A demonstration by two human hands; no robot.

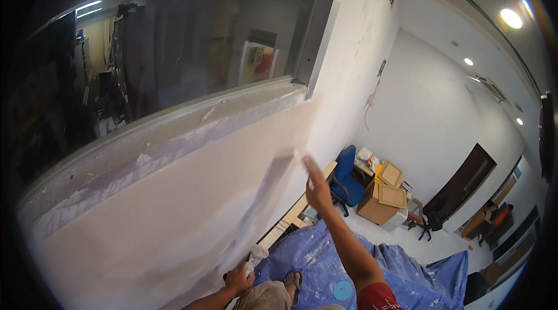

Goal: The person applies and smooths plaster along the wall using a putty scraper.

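My right hand is raised against the pale plastered wall, below the window's corner. Its fingers are closed and blurred. A small whitish thing shows at their tips, too smeared to name. Low down by the foot of the wall, my left hand is wrapped round a tool whose dark handle end sticks out. A lump of whitish filler sits at the tool's other end and hides its shape. A long shadow falls across the wall beside my right arm.
A glass window with a dusty, filler-smeared sill fills the upper left. Below me lies a splattered blue tarp with a light-blue disc. Beyond stand a blue office chair and cardboard boxes.
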